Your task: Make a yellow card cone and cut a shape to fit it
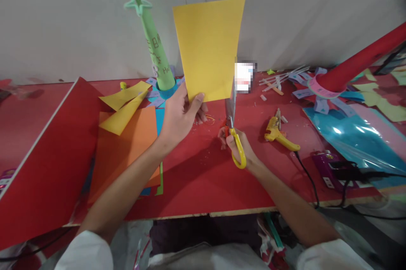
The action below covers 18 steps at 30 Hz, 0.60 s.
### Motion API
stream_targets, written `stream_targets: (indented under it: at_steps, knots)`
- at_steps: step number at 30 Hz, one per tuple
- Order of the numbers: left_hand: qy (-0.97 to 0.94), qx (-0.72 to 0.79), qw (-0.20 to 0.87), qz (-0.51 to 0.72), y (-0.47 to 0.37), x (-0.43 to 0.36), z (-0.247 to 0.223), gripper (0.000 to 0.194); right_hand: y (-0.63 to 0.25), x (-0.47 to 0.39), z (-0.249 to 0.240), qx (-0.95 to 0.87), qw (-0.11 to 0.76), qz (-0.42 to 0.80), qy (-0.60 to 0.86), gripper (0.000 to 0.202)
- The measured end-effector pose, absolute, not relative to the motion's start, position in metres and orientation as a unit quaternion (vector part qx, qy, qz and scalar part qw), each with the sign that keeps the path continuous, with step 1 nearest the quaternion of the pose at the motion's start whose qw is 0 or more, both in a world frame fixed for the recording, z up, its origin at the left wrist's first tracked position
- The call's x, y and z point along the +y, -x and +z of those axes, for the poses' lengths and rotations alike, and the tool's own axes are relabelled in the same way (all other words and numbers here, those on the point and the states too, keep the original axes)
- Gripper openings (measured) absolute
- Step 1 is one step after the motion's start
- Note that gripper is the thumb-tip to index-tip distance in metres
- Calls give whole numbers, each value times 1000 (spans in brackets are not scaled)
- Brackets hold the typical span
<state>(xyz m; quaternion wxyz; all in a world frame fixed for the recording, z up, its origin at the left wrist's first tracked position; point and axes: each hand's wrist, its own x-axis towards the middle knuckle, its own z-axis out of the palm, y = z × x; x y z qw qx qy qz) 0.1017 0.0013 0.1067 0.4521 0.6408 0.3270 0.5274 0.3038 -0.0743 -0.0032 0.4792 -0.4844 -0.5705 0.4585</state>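
My left hand (185,111) pinches the lower left corner of a yellow sheet of paper (209,50), holding it upright above the table. In my right hand (239,143) are scissors (237,147) with yellow and red handles, their blades pointing up at the sheet's lower right edge. Whether the blades have cut into the paper I cannot tell. Behind my left hand stands a green paper cone (158,54) with writing on it, a star outline on top and a blue ring at its base. A yellow glue gun (281,135) lies to the right of the scissors.
Orange paper (127,147) and yellow cut pieces (123,111) lie on the left, beside a raised red board (53,147). On the right are a red cone (368,58), a blue plastic packet (345,130), a purple power box (330,168) with black cables, and white sticks (285,77).
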Motion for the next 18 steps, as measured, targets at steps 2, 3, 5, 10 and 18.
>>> stream_targets:
  at_steps: [2, 3, 5, 10, 18]
  knots:
    - [-638, 326, 452, 531, -102, 2, 107, 39, -305, -75, -4, -581, 473, 453, 483, 79]
    - [-638, 326, 452, 532, -102, 2, 107, 40, -306, -75, -5, -586, 471, 451, 482, 79]
    - [-638, 326, 451, 532, -102, 2, 108, 40, -307, -75, -5, -593, 466, 445, 483, 78]
    - [-639, 327, 452, 530, -102, 2, 106, 40, -307, -74, -1, -595, 458, 439, 493, 81]
    - [-648, 326, 451, 521, -100, 3, 103, 38, -306, -75, -3, -589, 472, 441, 486, 79]
